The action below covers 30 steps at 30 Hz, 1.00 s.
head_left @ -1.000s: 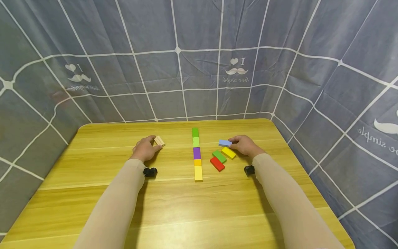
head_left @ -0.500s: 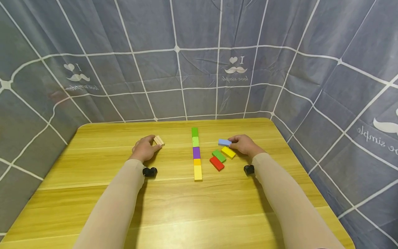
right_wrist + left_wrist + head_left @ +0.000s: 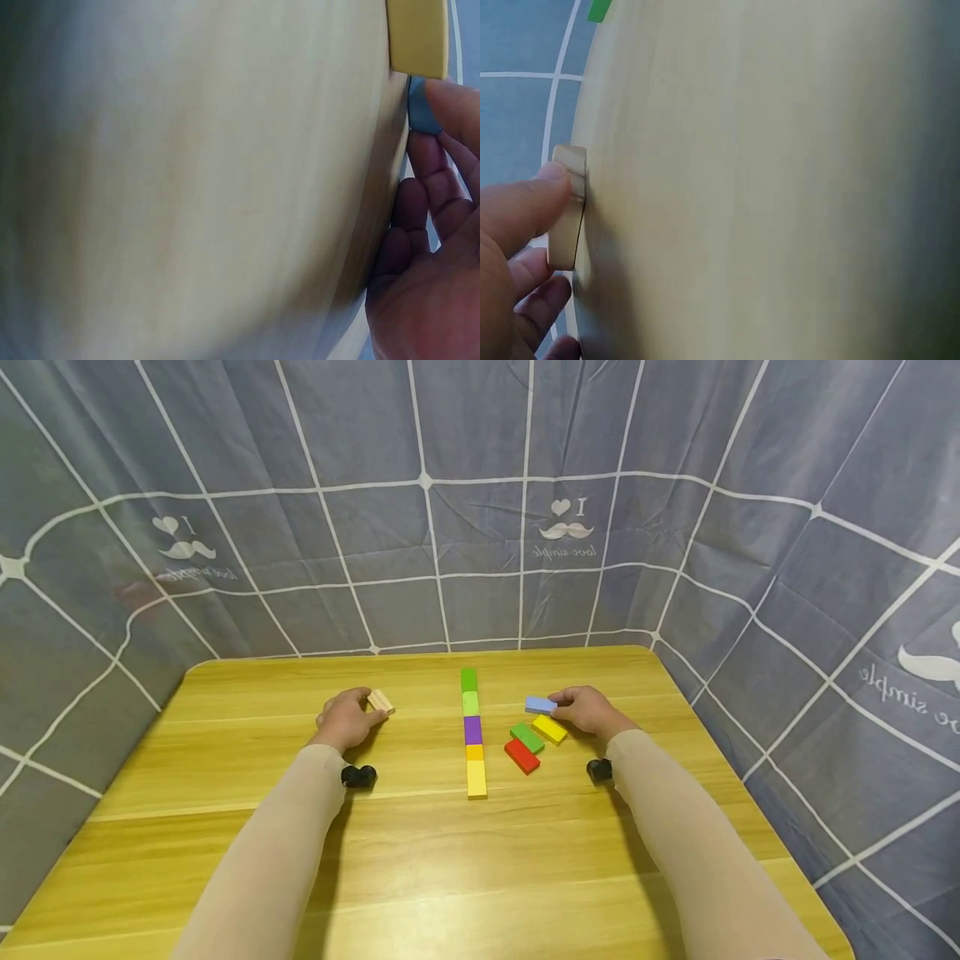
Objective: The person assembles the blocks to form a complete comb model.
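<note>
My left hand (image 3: 347, 720) pinches pale, uncoloured wood (image 3: 381, 702) between thumb and fingers on the left of the table. A lengthwise line there suggests two blocks side by side, but I cannot tell for sure. In the left wrist view, the thumb lies on the near face of the wood (image 3: 568, 225). On the right, my right hand (image 3: 591, 710) holds the right end of a light blue block (image 3: 540, 705) between thumb and fingers. Most of that blue block (image 3: 421, 109) is hidden in the right wrist view by the thumb and a yellow block (image 3: 418, 37).
A straight row of dark green (image 3: 468, 679), light green (image 3: 470, 702), purple (image 3: 472, 730), orange (image 3: 475, 752) and pale yellow (image 3: 477, 778) blocks runs between the hands. Yellow (image 3: 550, 729), green (image 3: 527, 737) and red (image 3: 522, 756) blocks lie by my right hand. A grey curtain (image 3: 480, 527) surrounds the table (image 3: 420, 877).
</note>
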{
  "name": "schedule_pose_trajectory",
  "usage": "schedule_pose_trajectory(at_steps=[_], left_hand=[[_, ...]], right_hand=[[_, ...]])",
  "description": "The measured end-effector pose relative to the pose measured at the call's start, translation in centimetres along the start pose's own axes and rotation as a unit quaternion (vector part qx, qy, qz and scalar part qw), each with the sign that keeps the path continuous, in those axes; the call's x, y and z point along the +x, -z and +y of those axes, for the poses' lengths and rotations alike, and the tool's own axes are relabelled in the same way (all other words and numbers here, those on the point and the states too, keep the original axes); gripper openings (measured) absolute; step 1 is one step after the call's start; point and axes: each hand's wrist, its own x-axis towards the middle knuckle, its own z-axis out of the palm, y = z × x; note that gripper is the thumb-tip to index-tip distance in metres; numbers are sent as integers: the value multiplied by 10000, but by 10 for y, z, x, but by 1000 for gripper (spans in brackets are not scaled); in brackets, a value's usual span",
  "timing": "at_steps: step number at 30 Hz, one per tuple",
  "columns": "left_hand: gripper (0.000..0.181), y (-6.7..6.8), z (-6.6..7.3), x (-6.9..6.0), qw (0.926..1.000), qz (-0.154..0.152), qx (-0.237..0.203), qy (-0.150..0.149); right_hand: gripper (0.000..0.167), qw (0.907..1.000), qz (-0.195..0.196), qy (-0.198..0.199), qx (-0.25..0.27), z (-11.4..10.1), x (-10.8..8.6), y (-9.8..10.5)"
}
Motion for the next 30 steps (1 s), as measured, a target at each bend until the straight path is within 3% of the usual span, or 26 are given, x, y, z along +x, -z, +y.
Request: schedule_pose_trajectory(at_steps=[6,13,22,30], left_hand=[[75,1,-5,-3,9999,67,-72,-87],[70,5,-2,-15,9982,45,-39,-605],[62,2,18,-44,9899,-184,-17,-1409],[57,-7,34,-73,9819,-463,-13,-1835]], right_hand=[[43,10000,-64,58,39,2,1,-3],[43,10000,-31,17,57,1,2,-1],[43,10000,-26,-23,-59,0,2,0],[42,10000,-36,21,-29,-3,-3,0]])
